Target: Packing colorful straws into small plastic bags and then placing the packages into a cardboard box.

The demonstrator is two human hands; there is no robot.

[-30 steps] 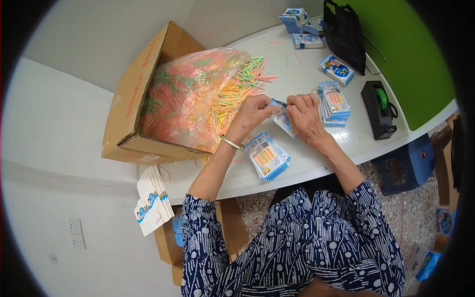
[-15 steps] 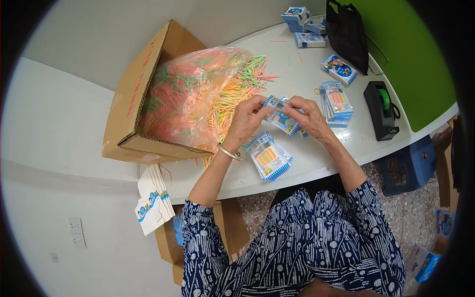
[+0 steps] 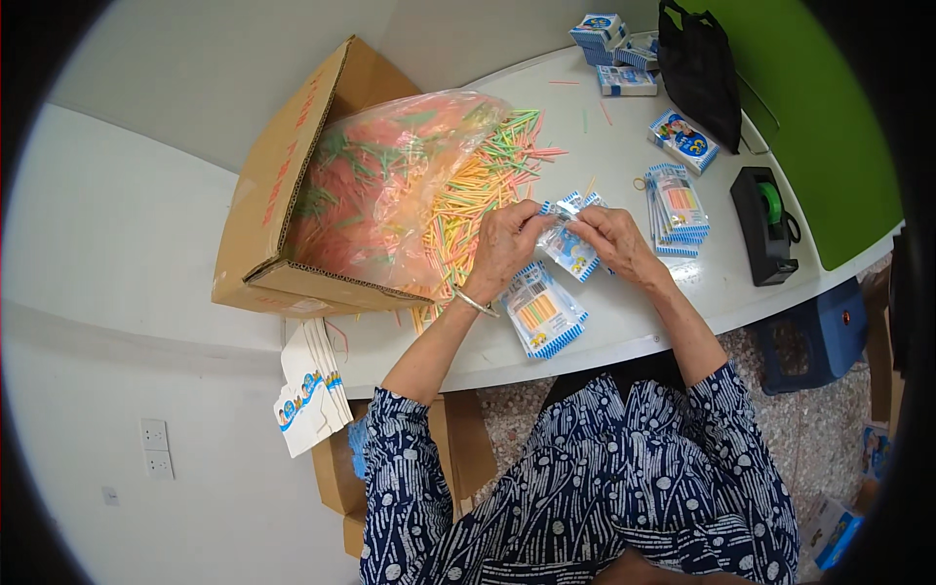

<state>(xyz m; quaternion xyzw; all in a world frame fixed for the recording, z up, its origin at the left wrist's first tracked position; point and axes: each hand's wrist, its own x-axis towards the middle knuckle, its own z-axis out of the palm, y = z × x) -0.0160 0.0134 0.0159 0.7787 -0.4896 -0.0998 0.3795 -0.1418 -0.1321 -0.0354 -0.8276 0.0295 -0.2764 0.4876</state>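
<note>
Between both hands is a small blue-and-white plastic packet (image 3: 568, 255), pinched along its upper edge. My left hand (image 3: 504, 252), with a bangle at the wrist, closes thumb and fingers on one side of that edge. My right hand (image 3: 621, 244) grips the other side; the fingertips partly hide the packet's top. Just below my left hand lies a pile of similar packets (image 3: 542, 310), with coloured sticks showing through a clear window. Another stack of packets (image 3: 678, 207) sits to the right of my right hand.
A cardboard box (image 3: 278, 185) lies on its side, its clear bag (image 3: 390, 185) spilling thin pink, yellow and green sticks (image 3: 478, 175) onto the white table (image 3: 624, 327). A black tape dispenser (image 3: 760, 229), small boxes (image 3: 682, 139) and a black bag (image 3: 700, 73) stand right.
The whole view has shifted slightly, moving the table's contents to the right. Both hands keep hold of the packet, and their fingers have closed in tighter along its upper edge.
</note>
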